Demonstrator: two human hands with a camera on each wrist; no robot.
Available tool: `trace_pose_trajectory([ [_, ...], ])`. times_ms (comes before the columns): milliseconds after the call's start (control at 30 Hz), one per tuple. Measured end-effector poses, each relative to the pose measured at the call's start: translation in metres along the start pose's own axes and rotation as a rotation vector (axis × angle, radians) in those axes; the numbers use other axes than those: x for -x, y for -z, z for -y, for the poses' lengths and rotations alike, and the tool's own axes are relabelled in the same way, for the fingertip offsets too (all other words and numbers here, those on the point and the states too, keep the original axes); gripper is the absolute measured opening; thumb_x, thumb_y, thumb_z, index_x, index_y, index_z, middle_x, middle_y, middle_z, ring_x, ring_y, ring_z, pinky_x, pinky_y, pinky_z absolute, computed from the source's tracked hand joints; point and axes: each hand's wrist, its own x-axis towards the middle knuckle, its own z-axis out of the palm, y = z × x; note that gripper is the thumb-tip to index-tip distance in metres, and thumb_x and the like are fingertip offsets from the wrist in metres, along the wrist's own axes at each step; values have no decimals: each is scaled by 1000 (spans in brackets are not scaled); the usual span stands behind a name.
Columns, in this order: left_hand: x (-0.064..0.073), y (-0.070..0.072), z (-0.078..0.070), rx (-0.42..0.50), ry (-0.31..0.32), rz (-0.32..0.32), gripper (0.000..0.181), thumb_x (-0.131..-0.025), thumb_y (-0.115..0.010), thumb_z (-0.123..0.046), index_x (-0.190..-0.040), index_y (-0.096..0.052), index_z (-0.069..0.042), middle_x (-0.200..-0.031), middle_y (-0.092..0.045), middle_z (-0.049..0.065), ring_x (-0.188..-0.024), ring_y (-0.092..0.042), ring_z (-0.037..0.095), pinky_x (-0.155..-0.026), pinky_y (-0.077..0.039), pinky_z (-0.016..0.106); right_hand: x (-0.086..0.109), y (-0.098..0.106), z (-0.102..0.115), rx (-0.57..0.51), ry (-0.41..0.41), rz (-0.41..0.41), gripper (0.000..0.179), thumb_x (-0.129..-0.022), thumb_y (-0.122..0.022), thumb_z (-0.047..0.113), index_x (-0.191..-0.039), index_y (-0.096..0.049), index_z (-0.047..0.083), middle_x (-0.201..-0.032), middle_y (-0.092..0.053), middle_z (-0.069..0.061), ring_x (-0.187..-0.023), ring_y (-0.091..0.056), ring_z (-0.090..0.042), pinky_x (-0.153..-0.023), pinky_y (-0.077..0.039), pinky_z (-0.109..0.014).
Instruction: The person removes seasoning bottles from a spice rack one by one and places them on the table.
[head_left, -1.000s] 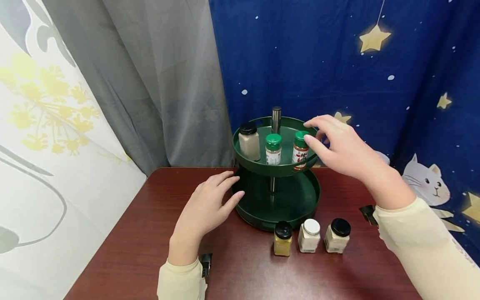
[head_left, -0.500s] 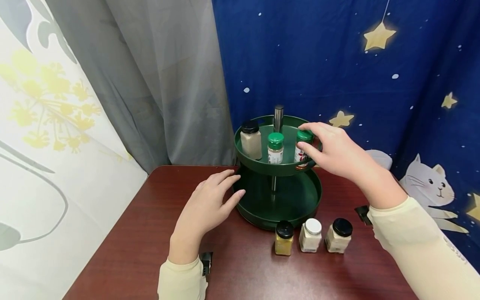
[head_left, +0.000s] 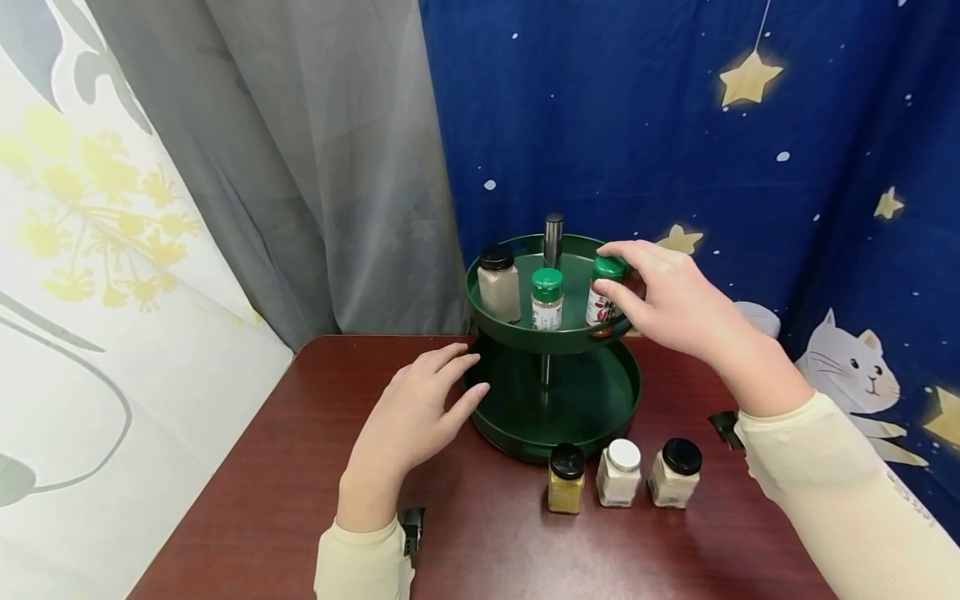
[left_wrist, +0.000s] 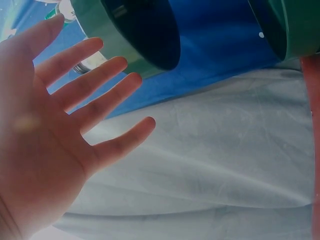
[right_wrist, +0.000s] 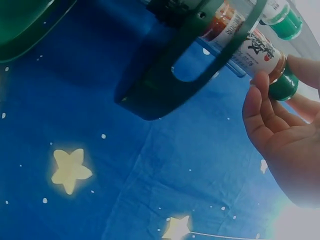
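Note:
A dark green two-tier rack (head_left: 525, 337) stands at the back of the red-brown table (head_left: 285, 467). Its top tier holds a black-capped jar (head_left: 498, 283), a green-capped bottle (head_left: 547, 298) and a green-capped, red-labelled spice bottle (head_left: 604, 292). My right hand (head_left: 621, 279) grips that red-labelled bottle (right_wrist: 250, 47) at its cap, thumb in front and fingers behind; the right wrist view shows the right hand (right_wrist: 280, 130) beside the tier's rim (right_wrist: 170, 80). My left hand (head_left: 468, 375) lies open on the table, fingertips at the lower tier (head_left: 585, 400). In the left wrist view the left hand (left_wrist: 60, 125) has spread fingers.
Three small jars stand in a row in front of the rack: a yellow one with a black lid (head_left: 566, 477), a white-lidded one (head_left: 619, 472), and a black-lidded one (head_left: 675, 472). A metal pole (head_left: 552, 237) rises through the rack. Curtains hang close behind.
My right hand moved in from beside the red-labelled bottle and closed its fingers round the cap. The left hand has stayed where it was.

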Motion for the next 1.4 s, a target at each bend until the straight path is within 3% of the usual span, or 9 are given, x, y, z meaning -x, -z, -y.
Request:
trace_pose_trajectory([
  [333, 1, 0, -1, -8, -14, -17, 46, -103, -69, -41, -140, -70, -14, -152, -63, 10, -139, -62, 33, -113, -52, 60, 3, 15, 16, 0, 48, -159, 42, -99, -76, 16, -139, -66, 6, -109, -74, -10, -86, -67, -21, -75, -53, -36],
  [533, 1, -1, 0, -12, -15, -18, 45, -103, -69, -41, -140, -71, -14, -152, -63, 11, -139, -62, 33, -112, -52, 60, 8, 16, 33, -64, 150, -214, 42, -95, -80, 11, -136, -70, 7, -106, -74, -6, -82, -66, -11, -74, -47, -16],
  [833, 1, -1, 1, -19, -13, -13, 46, -103, -69, -41, -140, -70, -15, -152, -63, 10, -139, -62, 33, -112, -52, 60, 22, 0, 59, -157, 241, -141, 43, -93, -82, 10, -135, -70, 8, -111, -73, 0, -82, -59, -2, -66, -46, -12],
  [1133, -7, -2, 9, -22, -29, -13, 46, -103, -69, -42, -140, -70, -14, -152, -63, 11, -139, -62, 33, -111, -53, 60, 31, -22, 76, -278, 256, -68, 46, -92, -83, 11, -136, -69, 13, -121, -74, 2, -84, -63, 0, -74, -55, -17],
  [1400, -15, -4, 18, -22, -43, -16, 46, -103, -70, -41, -140, -71, -14, -151, -64, 11, -138, -63, 32, -112, -53, 59, 32, -46, 81, -340, 282, -51, 43, -92, -82, 10, -133, -70, 12, -116, -74, 3, -83, -65, 0, -75, -56, -18],
])
